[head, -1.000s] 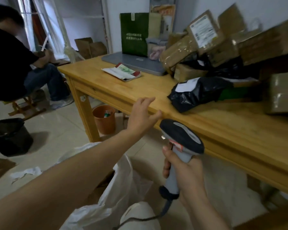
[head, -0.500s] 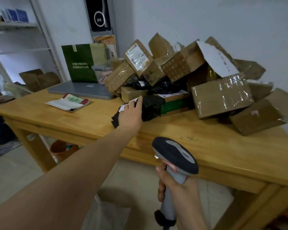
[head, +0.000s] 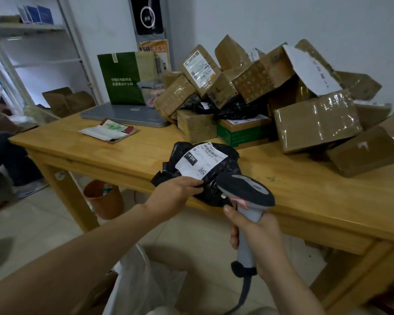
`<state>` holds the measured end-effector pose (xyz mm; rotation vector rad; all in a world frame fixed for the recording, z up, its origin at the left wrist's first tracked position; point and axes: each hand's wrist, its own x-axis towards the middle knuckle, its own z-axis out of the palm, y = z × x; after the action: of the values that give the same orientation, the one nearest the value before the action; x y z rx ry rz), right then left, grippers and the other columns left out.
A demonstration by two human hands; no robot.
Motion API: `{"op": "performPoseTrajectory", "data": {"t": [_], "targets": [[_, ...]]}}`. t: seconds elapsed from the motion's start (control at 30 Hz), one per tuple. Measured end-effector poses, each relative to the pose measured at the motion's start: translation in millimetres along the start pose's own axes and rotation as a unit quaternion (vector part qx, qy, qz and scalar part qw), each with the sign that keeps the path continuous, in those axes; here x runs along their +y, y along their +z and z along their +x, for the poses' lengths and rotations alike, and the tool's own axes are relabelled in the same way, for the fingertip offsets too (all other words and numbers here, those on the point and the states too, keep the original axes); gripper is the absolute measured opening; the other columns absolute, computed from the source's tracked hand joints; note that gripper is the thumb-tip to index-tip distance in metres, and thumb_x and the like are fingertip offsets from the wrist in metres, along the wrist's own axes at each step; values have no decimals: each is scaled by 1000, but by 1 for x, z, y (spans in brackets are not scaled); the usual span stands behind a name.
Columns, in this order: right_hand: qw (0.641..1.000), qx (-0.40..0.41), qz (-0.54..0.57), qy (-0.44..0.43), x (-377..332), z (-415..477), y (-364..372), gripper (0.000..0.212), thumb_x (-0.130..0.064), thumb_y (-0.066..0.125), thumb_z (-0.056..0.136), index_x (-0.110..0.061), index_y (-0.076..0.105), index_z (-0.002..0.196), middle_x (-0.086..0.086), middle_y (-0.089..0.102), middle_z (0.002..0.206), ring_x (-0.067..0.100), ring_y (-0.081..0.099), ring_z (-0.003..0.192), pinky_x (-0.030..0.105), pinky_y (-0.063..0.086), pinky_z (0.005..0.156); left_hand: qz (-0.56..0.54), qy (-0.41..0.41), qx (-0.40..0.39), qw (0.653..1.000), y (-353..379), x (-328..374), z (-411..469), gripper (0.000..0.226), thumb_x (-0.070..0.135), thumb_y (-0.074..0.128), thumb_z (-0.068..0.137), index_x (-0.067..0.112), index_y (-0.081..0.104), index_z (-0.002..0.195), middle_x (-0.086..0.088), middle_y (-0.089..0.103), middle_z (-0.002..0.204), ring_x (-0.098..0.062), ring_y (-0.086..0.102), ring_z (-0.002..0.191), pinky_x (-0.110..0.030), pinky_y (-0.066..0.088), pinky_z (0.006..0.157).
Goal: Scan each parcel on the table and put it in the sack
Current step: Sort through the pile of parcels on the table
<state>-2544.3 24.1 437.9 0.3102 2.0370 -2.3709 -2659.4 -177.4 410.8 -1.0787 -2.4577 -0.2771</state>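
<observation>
Over the table (head: 305,201), my left grip (head: 178,189) pinched the parcel (head: 199,164) just pulled near; right grip (head: 257,235) clasped the scanner (head: 243,189), ready.

The left hand (head: 175,192), which lay on the black parcel (head: 228,169) farther back on the bench (head: 305,201), now pinches it at the bench's front edge, label turned up.
</observation>
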Motion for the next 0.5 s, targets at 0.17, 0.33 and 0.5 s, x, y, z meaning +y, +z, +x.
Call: {"op": "performPoseTrajectory", "data": {"t": [0.17,0.33,0.5], "targets": [[998,-15,-53,43,2,16,5,27,-15,71,84,-3,57,65,5,51,42,16,47,35,22,40,39,-54,-65,-10,996,-14,9,-10,50,35,44,80,10,71,114,-5,72,107,-23,69,95,-34,57,77],[994,-19,-82,72,4,27,6,29,-16,71,85,-3,55,65,5,51,43,17,47,35,23,39,39,-101,-319,132,933,-38,9,43,31,27,54,95,8,65,117,-9,64,114,-23,59,103,-30,44,83],[992,-18,-86,86,5,31,2,30,-17,71,85,-3,55,63,7,52,45,18,48,36,23,39,40,-66,-384,-100,916,-44,-22,112,63,35,70,86,7,45,137,-15,45,139,-30,43,126,-34,40,97]]}}
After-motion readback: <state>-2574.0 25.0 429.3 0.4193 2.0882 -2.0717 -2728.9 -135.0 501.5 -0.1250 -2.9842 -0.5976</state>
